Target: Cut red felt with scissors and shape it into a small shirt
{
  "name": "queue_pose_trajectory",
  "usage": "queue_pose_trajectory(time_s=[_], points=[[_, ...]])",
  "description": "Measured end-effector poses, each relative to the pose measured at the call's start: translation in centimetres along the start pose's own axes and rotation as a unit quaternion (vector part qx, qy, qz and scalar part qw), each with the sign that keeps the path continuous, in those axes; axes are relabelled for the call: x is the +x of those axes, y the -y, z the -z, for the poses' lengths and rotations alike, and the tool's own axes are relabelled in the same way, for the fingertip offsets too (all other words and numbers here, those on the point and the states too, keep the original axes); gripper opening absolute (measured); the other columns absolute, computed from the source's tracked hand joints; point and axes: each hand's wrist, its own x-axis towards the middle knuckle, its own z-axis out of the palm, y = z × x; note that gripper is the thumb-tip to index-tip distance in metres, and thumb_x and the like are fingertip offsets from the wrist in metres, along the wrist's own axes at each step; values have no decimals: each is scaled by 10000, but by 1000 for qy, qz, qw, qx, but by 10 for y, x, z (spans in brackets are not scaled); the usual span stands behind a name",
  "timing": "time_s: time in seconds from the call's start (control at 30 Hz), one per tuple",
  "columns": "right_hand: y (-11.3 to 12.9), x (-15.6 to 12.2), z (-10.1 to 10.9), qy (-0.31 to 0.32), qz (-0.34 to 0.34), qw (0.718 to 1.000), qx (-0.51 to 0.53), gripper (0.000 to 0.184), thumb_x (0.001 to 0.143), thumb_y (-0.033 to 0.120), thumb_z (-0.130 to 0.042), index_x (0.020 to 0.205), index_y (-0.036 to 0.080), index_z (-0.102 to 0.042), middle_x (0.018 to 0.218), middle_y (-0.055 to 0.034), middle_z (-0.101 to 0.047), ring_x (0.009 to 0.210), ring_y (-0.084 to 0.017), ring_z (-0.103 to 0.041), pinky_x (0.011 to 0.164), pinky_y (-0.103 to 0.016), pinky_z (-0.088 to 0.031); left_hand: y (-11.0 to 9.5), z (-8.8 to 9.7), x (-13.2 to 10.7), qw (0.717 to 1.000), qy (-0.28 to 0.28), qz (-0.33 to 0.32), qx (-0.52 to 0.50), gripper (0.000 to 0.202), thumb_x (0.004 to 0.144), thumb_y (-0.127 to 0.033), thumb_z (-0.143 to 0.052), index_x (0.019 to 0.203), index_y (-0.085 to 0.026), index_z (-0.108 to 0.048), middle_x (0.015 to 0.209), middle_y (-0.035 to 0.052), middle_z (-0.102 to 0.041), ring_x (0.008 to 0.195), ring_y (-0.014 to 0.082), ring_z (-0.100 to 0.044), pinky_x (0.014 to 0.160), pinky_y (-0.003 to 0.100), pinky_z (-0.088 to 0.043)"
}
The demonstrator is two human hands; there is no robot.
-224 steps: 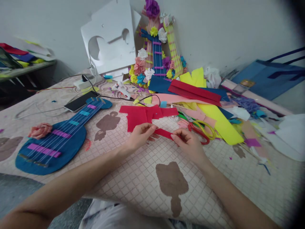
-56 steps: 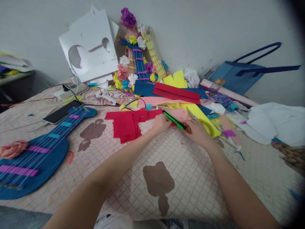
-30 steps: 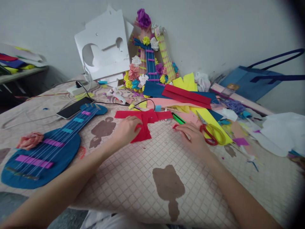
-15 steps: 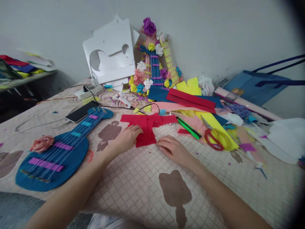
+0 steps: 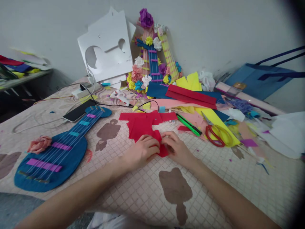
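A pile of red felt pieces point(image 5: 143, 122) lies in the middle of the patterned cloth. My left hand point(image 5: 142, 152) and my right hand point(image 5: 176, 149) meet at its near edge, both with fingers curled on a small red felt piece point(image 5: 162, 149) pulled out towards me. A green utility knife point(image 5: 189, 125) and red-and-yellow scissors point(image 5: 218, 135) lie to the right of my hands, untouched.
A blue felt guitar point(image 5: 54, 149) with a pink rose point(image 5: 38, 144) lies at the left, a phone point(image 5: 77, 110) by its neck. A white foam cutout point(image 5: 107, 47), flower-decked felt guitars point(image 5: 152, 60) and stacked felt sheets point(image 5: 190, 93) stand behind. A blue bag point(image 5: 267, 79) leans at the right.
My right hand let go of the green knife and came left to the red felt. Both hands then drew a small red piece from the pile towards me.
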Motion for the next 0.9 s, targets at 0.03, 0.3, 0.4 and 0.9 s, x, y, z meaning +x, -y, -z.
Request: queue_pose_trajectory(time_s=[0.03, 0.3, 0.4, 0.9], points=[[0, -1, 2, 17, 8, 1000, -8, 300, 780, 9, -474, 959, 243, -528, 1142, -86, -493, 921, -185, -584, 766, -342, -535, 1, -2, 0, 1000, 16, -2, -4, 134, 898, -181, -495, 894, -189, -628, 1021, 40, -645, 1004, 170, -550, 942, 332, -368], [4, -4, 13, 71, 52, 995, -49, 476, 788, 46, -492, 1205, 275, -473, 1313, -102, -464, 1147, -223, -537, 888, -411, -521, 11, -1, -2, 997, 47, 48, -35, 184, 800, -113, -559, 969, -178, -592, 1040, 58, -628, 1006, 192, -546, 893, 326, -377], [3, -6, 13, 81, 62, 992, -71, 305, 815, 62, -487, 1060, 232, -551, 1227, -95, -549, 1047, -206, -596, 859, -377, -530, 12, -1, -1, 997, 46, 51, -38, 165, 778, -101, -570, 926, -171, -588, 1007, 50, -627, 969, 180, -554, 865, 311, -381], [-3, -4, 20, 98, 75, 992, -43, 206, 846, 66, -466, 883, 229, -585, 1022, -61, -620, 949, -178, -600, 816, -333, -511, 13, 13, -2, 997, 63, 37, -21, 90, 830, -141, -550, 860, -189, -621, 983, 30, -654, 984, 167, -549, 885, 300, -356]])
